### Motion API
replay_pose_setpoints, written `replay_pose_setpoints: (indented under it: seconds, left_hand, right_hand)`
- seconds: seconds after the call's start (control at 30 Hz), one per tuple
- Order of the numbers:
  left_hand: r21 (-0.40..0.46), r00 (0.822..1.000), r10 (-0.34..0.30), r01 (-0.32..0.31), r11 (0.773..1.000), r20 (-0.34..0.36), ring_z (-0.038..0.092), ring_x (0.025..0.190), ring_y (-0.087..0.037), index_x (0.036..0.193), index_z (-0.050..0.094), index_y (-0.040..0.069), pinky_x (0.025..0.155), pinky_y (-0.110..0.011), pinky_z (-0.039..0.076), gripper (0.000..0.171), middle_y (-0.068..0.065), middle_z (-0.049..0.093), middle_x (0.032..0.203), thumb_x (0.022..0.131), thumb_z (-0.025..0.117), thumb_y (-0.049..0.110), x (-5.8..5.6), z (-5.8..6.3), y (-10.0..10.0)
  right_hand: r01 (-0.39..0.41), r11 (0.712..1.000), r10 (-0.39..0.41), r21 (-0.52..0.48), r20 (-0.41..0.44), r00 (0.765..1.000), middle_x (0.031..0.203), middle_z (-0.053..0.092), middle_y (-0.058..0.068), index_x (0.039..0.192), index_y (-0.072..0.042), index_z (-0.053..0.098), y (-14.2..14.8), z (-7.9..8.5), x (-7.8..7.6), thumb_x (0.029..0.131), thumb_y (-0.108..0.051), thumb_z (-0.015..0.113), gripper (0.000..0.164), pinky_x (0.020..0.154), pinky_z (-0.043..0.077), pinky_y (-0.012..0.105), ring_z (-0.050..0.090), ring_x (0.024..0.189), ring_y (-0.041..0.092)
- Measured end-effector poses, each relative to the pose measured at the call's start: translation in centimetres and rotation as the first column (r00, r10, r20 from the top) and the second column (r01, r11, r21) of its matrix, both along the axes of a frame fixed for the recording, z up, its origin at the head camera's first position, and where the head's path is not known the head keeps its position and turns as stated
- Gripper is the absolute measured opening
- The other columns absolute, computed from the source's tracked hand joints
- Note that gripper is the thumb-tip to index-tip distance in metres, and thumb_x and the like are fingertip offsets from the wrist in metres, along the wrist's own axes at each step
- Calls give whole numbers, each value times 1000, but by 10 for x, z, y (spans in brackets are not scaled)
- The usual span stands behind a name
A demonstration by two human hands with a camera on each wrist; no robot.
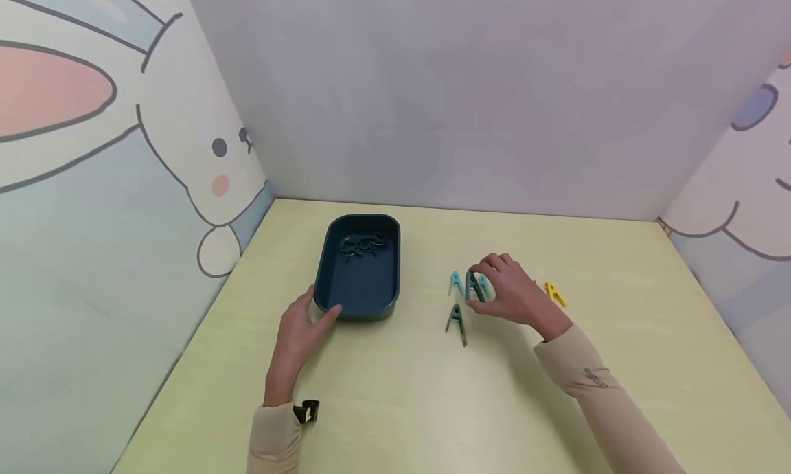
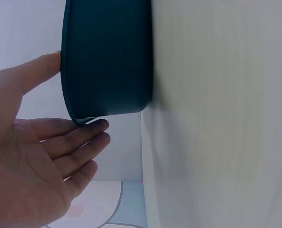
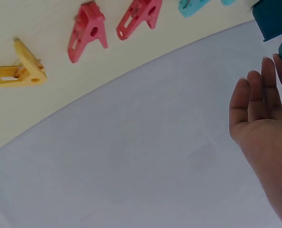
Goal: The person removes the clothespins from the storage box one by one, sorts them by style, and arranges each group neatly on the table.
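A dark teal tray (image 1: pixel 364 302) stands at the left, with several dark clothespins (image 1: pixel 351 247) lying inside near its far end. My left hand (image 1: pixel 301 326) rests at its near left corner, thumb on the rim, fingers loosely straight along the side. My right hand (image 1: pixel 509 288) pinches a dark green clothespin (image 1: pixel 468 286) between thumb and forefinger, handles toward me. Just below it, another dark green clothespin (image 1: pixel 456 319) lies on the table. Beside the held one is a light blue clothespin (image 1: pixel 456 280), and a second light blue clothespin (image 1: pixel 484 286) shows partly behind it.
To the right of my right hand lies a yellow clothespin (image 1: pixel 555 293). Two pink clothespins (image 3: pixel 88 31) show in the right wrist view, mostly hidden by the hand in the head view. The pale wooden table (image 1: pixel 395 405) meets a wall (image 1: pixel 457 117) at its far edge.
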State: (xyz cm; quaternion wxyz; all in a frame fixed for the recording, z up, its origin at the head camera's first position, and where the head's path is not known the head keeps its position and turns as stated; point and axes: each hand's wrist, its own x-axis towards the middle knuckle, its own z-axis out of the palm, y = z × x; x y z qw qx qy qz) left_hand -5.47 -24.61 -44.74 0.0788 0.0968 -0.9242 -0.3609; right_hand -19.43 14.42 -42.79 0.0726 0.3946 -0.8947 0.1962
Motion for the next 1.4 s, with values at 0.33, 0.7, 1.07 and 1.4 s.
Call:
replay_pose_setpoints:
  seconds: [0.33,0.7,1.07,1.4]
  left_hand:
    - [6,1000,5,-5,1000,-11,37,144,-50,154,32,-14,116,-60,33,84,-34,38,155,100,70,39,-1,5,-4]
    - [25,1000,12,-12,1000,16,34,145,-49,155,31,-14,117,-60,31,85,-34,36,157,100,70,38,-1,5,-3]
    - [34,1000,10,-10,999,4,35,145,-49,155,32,-14,116,-60,32,84,-34,37,156,100,70,37,0,3,-1]
    - [29,1000,3,-2,1000,-5,36,144,-50,154,33,-14,116,-60,33,83,-34,38,156,100,71,36,-1,1,1]
  right_hand:
    - [63,997,-65,54,43,997,116,60,13,123,-2,70,14,-16,18,84,-34,84,53,90,47,63,52,110,37]
    - [84,987,-93,139,55,994,114,59,15,114,-1,70,13,-28,24,81,-36,87,52,114,27,69,49,121,47]
    - [78,977,-99,200,94,991,112,58,14,114,1,71,13,-32,26,84,-36,84,50,107,37,69,48,122,48]
    - [76,981,-95,181,99,991,112,58,13,119,1,71,15,-24,30,82,-37,87,55,108,35,68,48,117,46]
